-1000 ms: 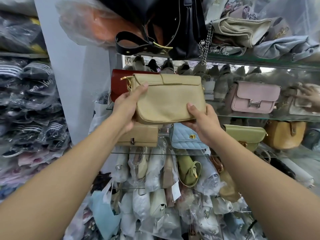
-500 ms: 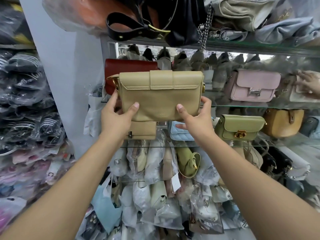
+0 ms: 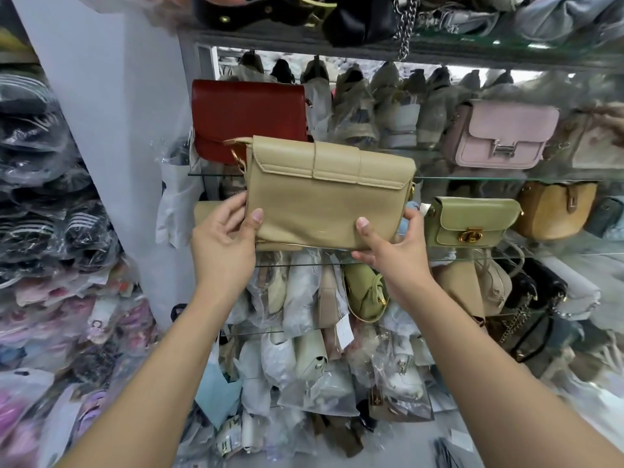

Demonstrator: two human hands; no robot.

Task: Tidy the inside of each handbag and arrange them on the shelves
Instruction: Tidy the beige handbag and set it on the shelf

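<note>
Pale grey wall [image 3: 111, 113] left; glass shelves [image 3: 506, 179] right.

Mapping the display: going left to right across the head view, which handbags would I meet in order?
Dark red flap handbag, beige flap handbag, olive-green gold-clasp handbag, mustard round handbag.

Middle glass shelf [image 3: 472, 179]: red handbag [image 3: 248, 119] at 10 o'clock, pink handbag [image 3: 499, 138] at 2 o'clock.
Lower glass shelf [image 3: 557, 255]: green handbag [image 3: 472, 224], tan handbag [image 3: 553, 211], 3 o'clock.

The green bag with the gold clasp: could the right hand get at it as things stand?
Probably yes: the green bag sits just beside the right hand with nothing in front of it. But that hand grips the beige bag, so it must let go first.
</note>
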